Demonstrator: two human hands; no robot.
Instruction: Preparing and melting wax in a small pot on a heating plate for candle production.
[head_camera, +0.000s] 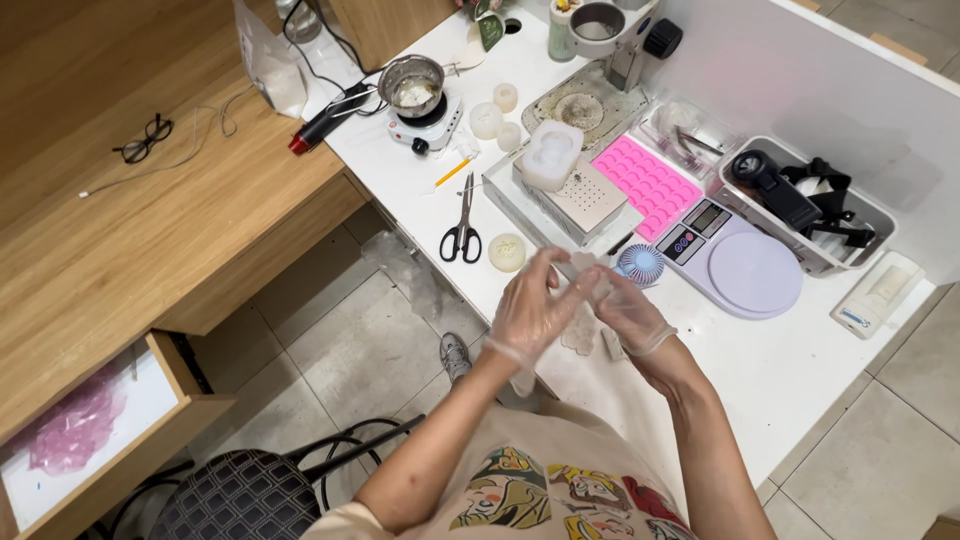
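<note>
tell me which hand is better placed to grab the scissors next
Left, probably. The scissors lie on the white table just beyond the left hand, with only a small round white piece between. The right hand sits farther off. Both gloved hands pinch a small clear item.

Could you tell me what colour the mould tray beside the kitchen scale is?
The mould tray is bright pink, seen best in the head view.

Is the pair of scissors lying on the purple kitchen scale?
No, the scissors lie on the white table, left of the gloved hands, well apart from the purple scale.
</note>
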